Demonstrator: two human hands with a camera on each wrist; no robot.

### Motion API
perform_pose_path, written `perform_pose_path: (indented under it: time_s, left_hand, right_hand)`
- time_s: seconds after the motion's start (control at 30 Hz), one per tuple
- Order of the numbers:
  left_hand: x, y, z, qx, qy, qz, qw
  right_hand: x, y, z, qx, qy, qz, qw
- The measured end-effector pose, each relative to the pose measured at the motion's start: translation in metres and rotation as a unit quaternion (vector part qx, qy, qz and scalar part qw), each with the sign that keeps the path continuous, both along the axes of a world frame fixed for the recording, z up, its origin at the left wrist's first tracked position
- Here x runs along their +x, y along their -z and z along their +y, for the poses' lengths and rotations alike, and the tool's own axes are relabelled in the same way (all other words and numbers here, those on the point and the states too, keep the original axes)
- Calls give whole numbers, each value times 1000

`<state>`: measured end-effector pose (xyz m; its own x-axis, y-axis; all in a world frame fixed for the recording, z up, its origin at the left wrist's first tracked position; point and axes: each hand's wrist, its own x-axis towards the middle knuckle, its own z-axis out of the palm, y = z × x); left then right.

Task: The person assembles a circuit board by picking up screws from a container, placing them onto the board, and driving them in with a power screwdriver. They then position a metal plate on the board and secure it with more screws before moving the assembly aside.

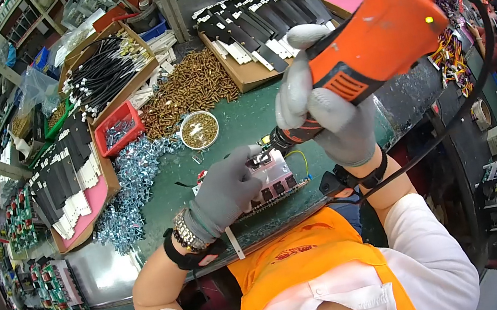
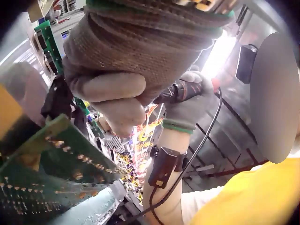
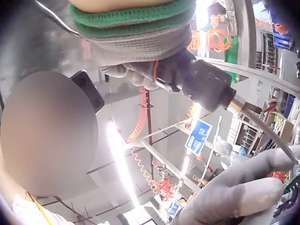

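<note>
An orange and black power drill (image 1: 367, 36) is gripped in the gloved right hand (image 1: 331, 101), its chuck pointing down and left toward a circuit board assembly (image 1: 275, 177) with a metal plate. The gloved left hand (image 1: 228, 188) lies over the left part of that assembly, index finger extended near the drill's tip, other fingers bent. In the left wrist view the green board (image 2: 56, 164) is tilted below the left hand (image 2: 131, 61). The right wrist view shows the chuck (image 3: 206, 84) and long bit (image 3: 267, 131) reaching to the left fingertips. Where the bit ends is hidden.
Brass screws (image 1: 191, 86) lie piled beyond the assembly, beside a round dish (image 1: 199, 130) and a red bin (image 1: 119, 129). Silvery-blue metal parts (image 1: 129, 188) are heaped at left. Boxes of black and white strips stand behind and left. The drill's cable (image 1: 453, 121) loops by the right arm.
</note>
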<state>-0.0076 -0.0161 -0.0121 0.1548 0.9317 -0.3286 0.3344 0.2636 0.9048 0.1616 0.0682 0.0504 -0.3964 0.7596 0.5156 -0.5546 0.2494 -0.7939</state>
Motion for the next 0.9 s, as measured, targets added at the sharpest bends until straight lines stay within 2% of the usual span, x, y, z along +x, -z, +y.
perform_pose_path:
  time_s: [0.03, 0.07, 0.1, 0.13, 0.17, 0.23, 0.33, 0.47, 0.57, 0.9]
  left_hand:
    - [0, 1, -3, 51, -13, 39, 998]
    - [-2, 6, -4, 50, -12, 39, 998]
    - [-7, 13, -4, 247, 0, 167, 955]
    - [-9, 16, -5, 430, 14, 286, 856]
    - [-9, 16, -8, 429, 15, 285, 857]
    - [-8, 12, -16, 388, 44, 364, 846]
    - [-1, 21, -22, 356, 58, 386, 849]
    - [-1, 25, -22, 369, 47, 388, 843]
    - [-3, 25, -21, 338, 57, 393, 853]
    - [-5, 27, -19, 369, 72, 380, 845]
  right_hand:
    - [-2, -1, -1, -27, 2, 17, 1000]
    - [-2, 0, 0, -28, 2, 17, 999]
    - [-2, 1, 2, -27, -15, 27, 999]
    - [-3, 2, 3, -26, -31, 37, 998]
    - [-3, 1, 4, -27, -30, 38, 998]
    - [-6, -2, 3, -23, 1, -18, 1000]
    - [-13, -11, 0, -1, 47, -60, 997]
    - [-19, -10, -1, 48, 27, -113, 992]
    - [-28, -10, 1, 94, 16, -138, 986]
    - [-25, -4, 1, 81, 8, -151, 985]
